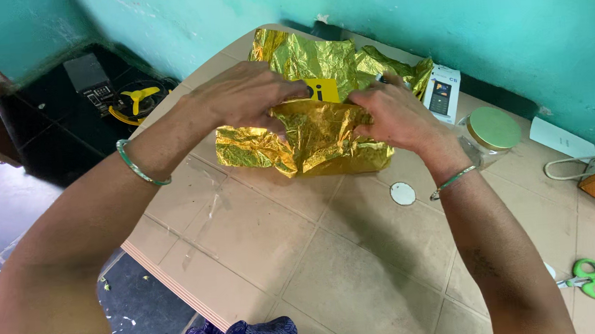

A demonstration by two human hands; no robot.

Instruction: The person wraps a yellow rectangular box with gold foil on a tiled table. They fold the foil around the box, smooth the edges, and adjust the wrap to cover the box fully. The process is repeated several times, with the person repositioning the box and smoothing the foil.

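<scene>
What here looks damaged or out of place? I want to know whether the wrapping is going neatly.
The gold foil paper is heavily crumpled and bunched between the left hand and right hand, and a yellow box still shows through a gap. The jar by the wall lies tipped on its side. The scissors lie flat, nothing odd.

Left hand [247, 94] and right hand [395, 115] close together, palms down, fingers curled, forearms outstretched.
</scene>
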